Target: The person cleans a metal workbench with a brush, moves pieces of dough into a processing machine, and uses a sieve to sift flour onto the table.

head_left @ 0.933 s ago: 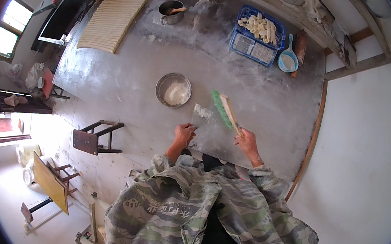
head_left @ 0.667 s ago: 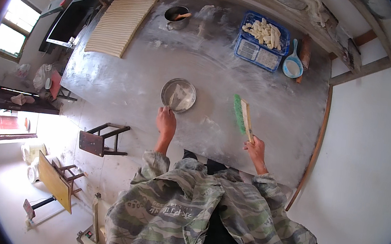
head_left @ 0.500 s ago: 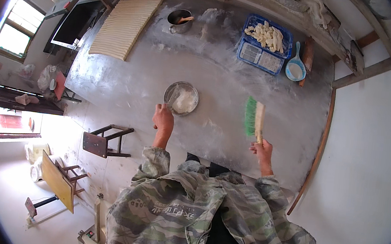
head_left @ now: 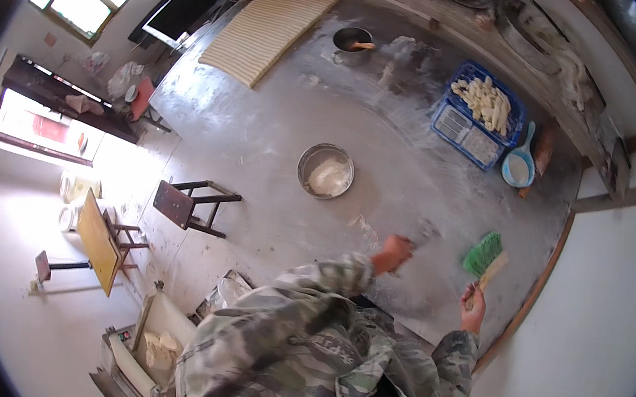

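Observation:
A brush with green bristles and a pale wooden handle [head_left: 488,264] is gripped by the handle in my right hand [head_left: 472,306], over the right side of the floury grey table [head_left: 393,144]. My left hand [head_left: 393,254] is closed above the table's near part, to the left of the brush. A blurred greyish shape shows just beyond its fingers; I cannot make out what it holds. A round metal bowl [head_left: 325,171] with white flour [head_left: 331,177] stands farther off, to the left of my left hand and apart from it.
Long strips of dough [head_left: 272,31] lie at the far left. A metal pot [head_left: 352,45] stands at the back. Farther right are a blue basket [head_left: 467,137] with dough pieces [head_left: 483,102] and a blue ladle [head_left: 519,167]. A stool [head_left: 185,206] stands left of the table.
My left hand has left the flour bowl and swung right, over the table. My right hand and the brush have shifted right and nearer, the bristles tilting. The whole view has turned.

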Demonstrator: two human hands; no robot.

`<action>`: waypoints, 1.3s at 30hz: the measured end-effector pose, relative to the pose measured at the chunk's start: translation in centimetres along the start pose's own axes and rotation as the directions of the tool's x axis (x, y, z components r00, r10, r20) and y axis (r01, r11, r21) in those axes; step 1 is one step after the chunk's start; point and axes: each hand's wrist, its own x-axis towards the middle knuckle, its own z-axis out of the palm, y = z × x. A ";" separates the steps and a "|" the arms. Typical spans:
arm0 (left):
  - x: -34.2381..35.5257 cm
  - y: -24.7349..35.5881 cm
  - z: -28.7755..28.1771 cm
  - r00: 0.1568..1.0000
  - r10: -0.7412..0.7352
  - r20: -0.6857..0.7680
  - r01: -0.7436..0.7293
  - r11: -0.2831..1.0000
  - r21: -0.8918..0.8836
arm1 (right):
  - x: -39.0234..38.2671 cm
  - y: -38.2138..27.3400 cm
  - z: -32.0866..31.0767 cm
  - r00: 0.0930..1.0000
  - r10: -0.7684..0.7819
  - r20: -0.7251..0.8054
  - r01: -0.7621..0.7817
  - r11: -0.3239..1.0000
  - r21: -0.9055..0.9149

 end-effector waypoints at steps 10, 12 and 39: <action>7.3 -5.2 -2.6 0.865 0.160 0.476 0.201 0.758 -0.620 | 9.0 1.0 -10.0 0.848 -0.510 0.145 0.431 0.505 -0.747; 5.1 -2.7 -10.3 0.976 0.147 0.160 -0.095 0.951 -0.295 | 8.7 3.4 -7.2 0.878 -0.457 0.142 0.446 0.675 -0.587; -8.3 -1.8 -56.0 0.912 0.161 -0.378 -0.245 0.951 -0.187 | -0.2 28.3 46.1 0.895 -0.305 0.325 0.415 0.302 -0.858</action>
